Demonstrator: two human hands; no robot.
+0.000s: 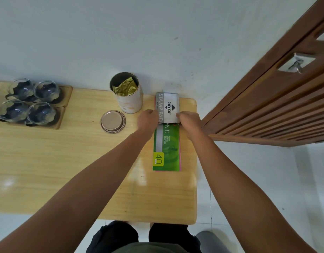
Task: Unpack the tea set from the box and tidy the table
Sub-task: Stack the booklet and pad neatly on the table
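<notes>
Head view — fingers of both hands around stamp pad tin.

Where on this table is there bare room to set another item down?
The near half of the table, left of the green booklet and below the round lid, is bare. Another gap lies between the glass cups and the open tin. The far right corner is crowded: stamp pad box, both hands, booklet.

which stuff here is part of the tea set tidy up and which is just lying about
Job: four glass cups on wooden trays; open tea tin; its lid; stamp pad tin, held by left hand and right hand; green booklet.
Lying about: wooden door, its key.
</notes>
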